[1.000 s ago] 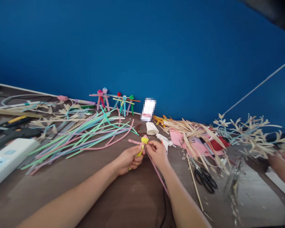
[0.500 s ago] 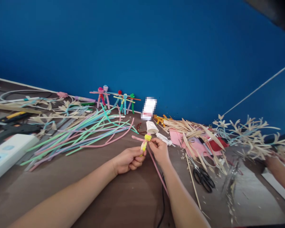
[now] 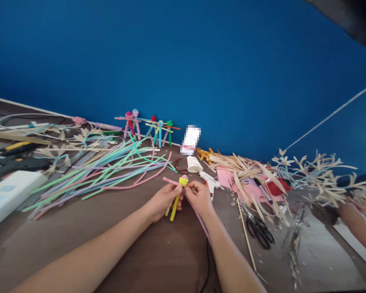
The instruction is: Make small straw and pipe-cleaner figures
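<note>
Between my hands is a small pipe cleaner figure with a yellow band at its head, a pink arm and yellow legs hanging down. My left hand is closed round its body, the legs showing below the thumb and fingers. My right hand pinches a pink pipe cleaner close beside the head; its long end trails down along the right wrist. Just beyond the hands stand a white paper cup and a white glue gun.
Several finished pipe cleaner figures lean on the blue wall. Loose pipe cleaners and a power strip lie left. On the right are black-handled scissors, dried leaf strips and another person's hand.
The figure has tipped and moved slightly left and down, so its yellow legs now show below my left hand. My right hand has shifted left with the pink pipe cleaner.
</note>
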Demonstrator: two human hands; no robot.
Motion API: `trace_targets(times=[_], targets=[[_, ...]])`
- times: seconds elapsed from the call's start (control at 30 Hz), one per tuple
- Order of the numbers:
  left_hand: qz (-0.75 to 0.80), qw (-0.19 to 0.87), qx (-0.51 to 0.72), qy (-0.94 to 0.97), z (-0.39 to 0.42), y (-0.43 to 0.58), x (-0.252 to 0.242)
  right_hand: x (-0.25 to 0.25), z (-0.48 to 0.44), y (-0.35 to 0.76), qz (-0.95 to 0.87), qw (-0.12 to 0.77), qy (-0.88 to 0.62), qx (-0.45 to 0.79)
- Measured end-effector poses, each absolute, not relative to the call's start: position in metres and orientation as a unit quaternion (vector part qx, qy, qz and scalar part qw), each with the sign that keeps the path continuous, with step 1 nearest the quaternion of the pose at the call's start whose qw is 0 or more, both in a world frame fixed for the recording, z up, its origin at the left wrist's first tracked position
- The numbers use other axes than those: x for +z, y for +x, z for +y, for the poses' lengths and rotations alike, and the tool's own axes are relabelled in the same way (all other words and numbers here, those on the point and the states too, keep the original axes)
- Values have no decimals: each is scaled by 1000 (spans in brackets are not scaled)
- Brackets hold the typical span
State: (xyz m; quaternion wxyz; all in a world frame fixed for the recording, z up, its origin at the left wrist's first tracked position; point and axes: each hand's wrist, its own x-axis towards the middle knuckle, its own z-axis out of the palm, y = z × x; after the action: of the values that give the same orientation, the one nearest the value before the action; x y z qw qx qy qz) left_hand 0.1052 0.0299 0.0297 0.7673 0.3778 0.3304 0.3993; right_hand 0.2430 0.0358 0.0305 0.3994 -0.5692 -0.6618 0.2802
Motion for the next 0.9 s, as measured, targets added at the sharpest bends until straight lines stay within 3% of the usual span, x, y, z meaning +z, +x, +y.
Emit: trace_targets(times=[0.4, 0.9], targets=[[333, 770, 444, 315, 35, 104, 24, 30, 31, 239, -689, 390, -558, 250], [351, 783, 408, 311, 33, 105, 26, 31, 32, 240, -700, 398, -547, 229]])
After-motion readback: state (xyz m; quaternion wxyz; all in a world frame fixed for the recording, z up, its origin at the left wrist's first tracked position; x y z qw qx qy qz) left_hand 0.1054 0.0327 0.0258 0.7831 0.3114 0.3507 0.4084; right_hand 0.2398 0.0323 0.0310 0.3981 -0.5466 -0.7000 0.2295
